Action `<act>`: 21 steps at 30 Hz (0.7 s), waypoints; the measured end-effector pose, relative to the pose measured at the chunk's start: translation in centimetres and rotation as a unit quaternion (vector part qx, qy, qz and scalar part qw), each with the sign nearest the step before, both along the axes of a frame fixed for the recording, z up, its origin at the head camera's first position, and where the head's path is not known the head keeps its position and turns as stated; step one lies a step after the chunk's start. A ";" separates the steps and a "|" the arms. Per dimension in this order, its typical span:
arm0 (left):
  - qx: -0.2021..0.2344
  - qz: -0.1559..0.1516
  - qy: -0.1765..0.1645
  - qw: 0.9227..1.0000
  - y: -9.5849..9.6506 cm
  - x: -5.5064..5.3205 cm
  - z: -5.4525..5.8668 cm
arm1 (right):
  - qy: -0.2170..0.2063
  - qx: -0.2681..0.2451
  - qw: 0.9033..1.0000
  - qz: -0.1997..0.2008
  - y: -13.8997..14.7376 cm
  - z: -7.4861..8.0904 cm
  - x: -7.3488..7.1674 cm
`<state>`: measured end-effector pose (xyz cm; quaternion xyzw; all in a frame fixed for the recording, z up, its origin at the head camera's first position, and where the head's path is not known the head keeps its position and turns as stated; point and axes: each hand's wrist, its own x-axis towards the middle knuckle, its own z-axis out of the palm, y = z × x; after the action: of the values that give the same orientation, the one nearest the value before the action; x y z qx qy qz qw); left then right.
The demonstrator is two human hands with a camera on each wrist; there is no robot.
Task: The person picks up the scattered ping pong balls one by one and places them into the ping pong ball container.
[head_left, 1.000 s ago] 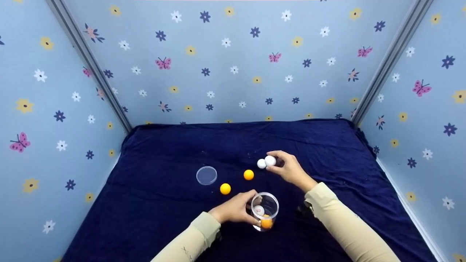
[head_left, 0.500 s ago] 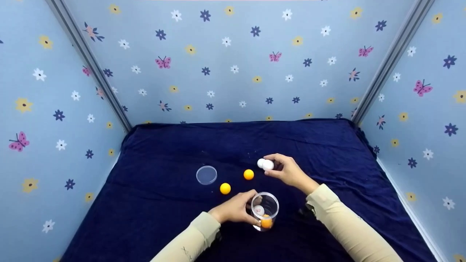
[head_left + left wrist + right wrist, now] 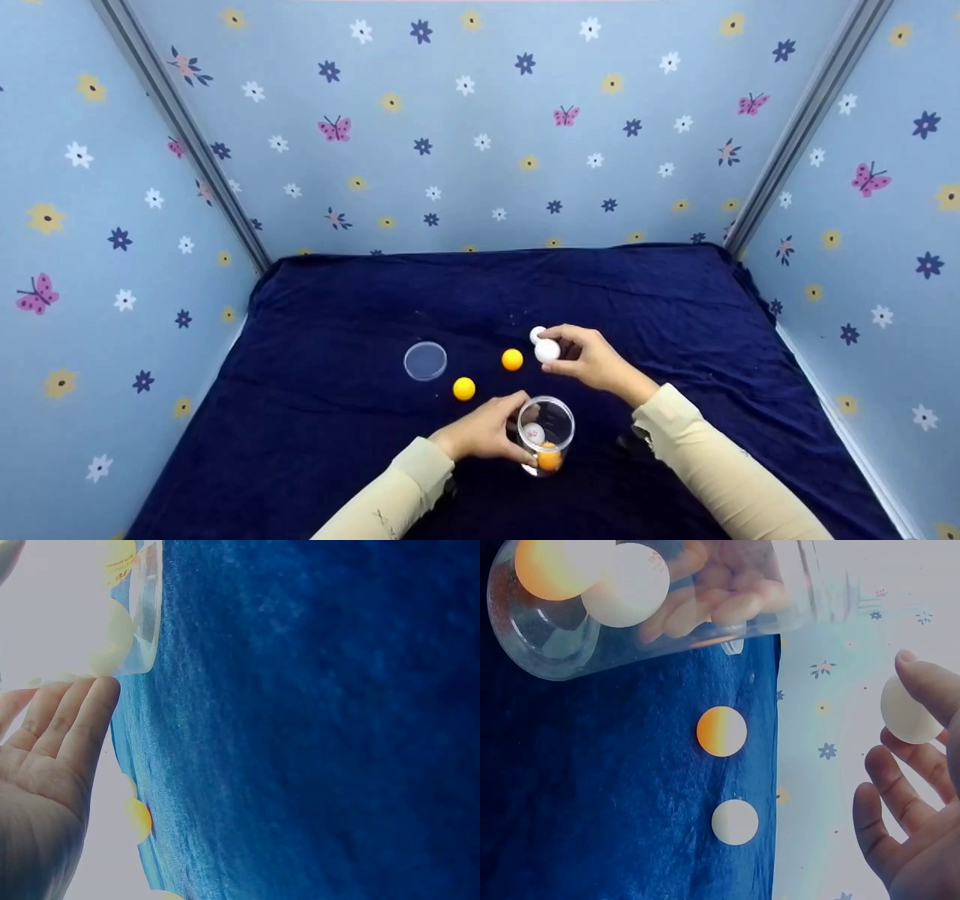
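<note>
My left hand grips the side of a clear jar, which stands uncapped with its mouth up. Inside it lie an orange ping-pong ball and a white one with red print. Between thumb and fingertips, my right hand pinches a white ping-pong ball, raised above the cloth beyond the jar. Just behind that ball, another white ball rests on the cloth, partly covered by the fingers. In the left wrist view, glare washes out much of the jar.
Two orange balls lie on the dark blue cloth, left of my right hand. Farther left is a round clear lid. Flowered panels enclose the back and both sides.
My right hand has brought its white ball nearer and slightly left, away from the white ball on the cloth. My left hand and the jar have stayed put.
</note>
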<state>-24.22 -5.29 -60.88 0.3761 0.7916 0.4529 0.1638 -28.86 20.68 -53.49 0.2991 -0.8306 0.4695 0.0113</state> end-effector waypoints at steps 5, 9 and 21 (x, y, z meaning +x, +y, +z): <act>0.009 -0.002 -0.012 1.000 0.1 0.1 -0.2 | -0.004 -0.006 1.000 0.018 0.0 0.3 0.4; 0.009 -0.002 -0.017 1.000 0.1 0.0 -0.2 | -0.008 -0.003 0.999 0.034 0.2 0.5 0.7; 0.002 0.000 -0.007 1.000 0.0 0.1 -0.1 | -0.030 0.028 0.995 0.092 0.3 1.0 1.4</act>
<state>-24.09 -5.25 -60.97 0.3731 0.7898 0.4567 0.1688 -27.44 21.00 -52.47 0.3607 -0.8122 0.4538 -0.0652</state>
